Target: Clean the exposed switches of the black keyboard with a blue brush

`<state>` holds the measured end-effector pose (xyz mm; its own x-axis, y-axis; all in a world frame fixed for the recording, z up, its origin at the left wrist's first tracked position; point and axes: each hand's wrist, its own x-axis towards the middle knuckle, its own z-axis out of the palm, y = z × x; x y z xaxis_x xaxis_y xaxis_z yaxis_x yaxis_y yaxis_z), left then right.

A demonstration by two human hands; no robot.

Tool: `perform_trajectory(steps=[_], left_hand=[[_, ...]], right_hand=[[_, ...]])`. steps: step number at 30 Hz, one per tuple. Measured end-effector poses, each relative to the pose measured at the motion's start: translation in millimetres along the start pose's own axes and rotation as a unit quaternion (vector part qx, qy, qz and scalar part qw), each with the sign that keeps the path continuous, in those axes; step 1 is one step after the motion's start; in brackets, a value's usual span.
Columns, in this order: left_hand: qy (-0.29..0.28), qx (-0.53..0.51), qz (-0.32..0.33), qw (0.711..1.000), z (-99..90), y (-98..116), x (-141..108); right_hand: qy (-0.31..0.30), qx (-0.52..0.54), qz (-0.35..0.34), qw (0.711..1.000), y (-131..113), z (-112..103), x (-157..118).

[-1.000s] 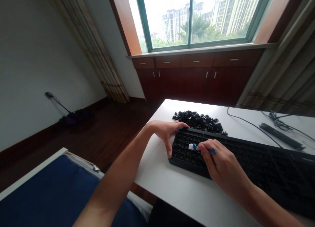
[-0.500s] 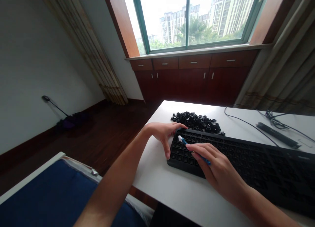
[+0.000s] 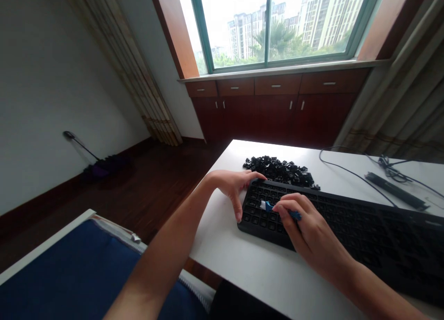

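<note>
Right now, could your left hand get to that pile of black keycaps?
Probably yes: the left hand steadies the keyboard's left end, right beside the keycaps, and nothing seems to block the way.

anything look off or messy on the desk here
Yes: the keyboard looks stripped, its keycaps heaped loosely behind it, and a cable lies tangled beyond. Neither looks like damage or a spill.

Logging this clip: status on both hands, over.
Left hand spread at keyboard end. Right hand grips blue brush, bristles over keyboard. Black keycap pile close behind.
</note>
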<state>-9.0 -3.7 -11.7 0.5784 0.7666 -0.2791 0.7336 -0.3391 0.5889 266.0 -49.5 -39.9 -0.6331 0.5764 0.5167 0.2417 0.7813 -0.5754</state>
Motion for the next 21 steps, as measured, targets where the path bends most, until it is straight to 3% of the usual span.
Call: perform_trajectory(steps=[10, 21], left_hand=[[-0.003, 0.004, 0.003, 1.000, 0.0, -0.8, -0.5], [0.005, 0.006, 0.014, 1.000, 0.9, -2.2, -0.3]], right_hand=[[0.043, -0.097, -0.026, 0.994, 5.8, -3.3, 1.9], [0.001, -0.007, -0.073, 0.997, 3.4, -3.4, -1.3]])
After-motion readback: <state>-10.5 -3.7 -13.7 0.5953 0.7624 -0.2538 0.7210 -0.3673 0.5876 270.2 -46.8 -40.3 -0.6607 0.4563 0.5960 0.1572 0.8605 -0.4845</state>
